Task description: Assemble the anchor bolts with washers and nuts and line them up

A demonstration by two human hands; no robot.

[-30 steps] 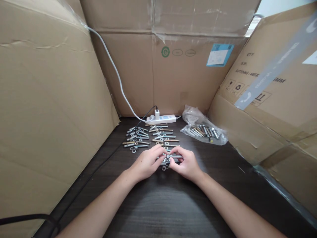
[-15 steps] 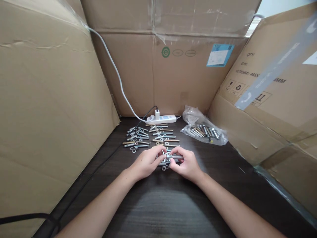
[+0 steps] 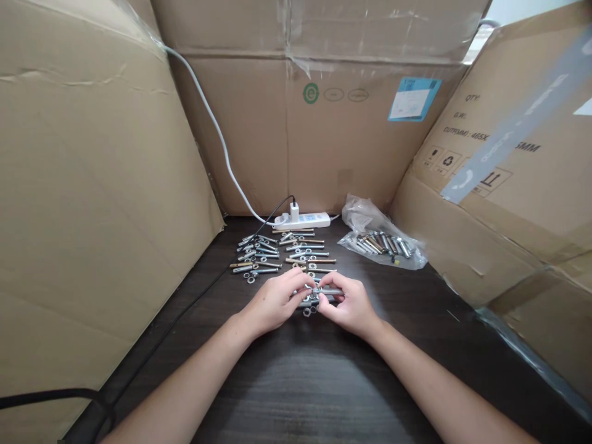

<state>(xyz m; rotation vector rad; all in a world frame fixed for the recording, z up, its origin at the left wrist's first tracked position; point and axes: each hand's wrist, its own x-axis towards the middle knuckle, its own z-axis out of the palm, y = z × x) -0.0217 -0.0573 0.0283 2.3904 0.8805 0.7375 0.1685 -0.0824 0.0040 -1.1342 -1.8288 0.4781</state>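
Observation:
My right hand (image 3: 349, 306) is closed around a silver anchor bolt (image 3: 331, 290) that lies level, its end pointing left. From the other side, my left hand (image 3: 280, 300) pinches a small metal nut (image 3: 316, 291) at that end, thumb and forefinger together. The fingertips of both hands nearly meet and partly cover these pieces. Under and just in front of the hands lie more metal parts, among them a loose nut (image 3: 306, 312) and rings. Rows of bolts and sleeves (image 3: 308, 254) with washers spread out beyond my fingers.
Another group of bolts and washers (image 3: 256, 256) lies to the left. At the back stands a white power strip (image 3: 314, 220) with a plugged-in adapter. A clear plastic bag (image 3: 365, 217) of bolts sits back right. Cardboard boxes (image 3: 342, 142) wall three sides; a black cable (image 3: 185, 303) crosses the left.
The left fingers have shifted slightly on the nut at the bolt's end. Both hands stay in nearly the same place, and the camera view has tilted a little.

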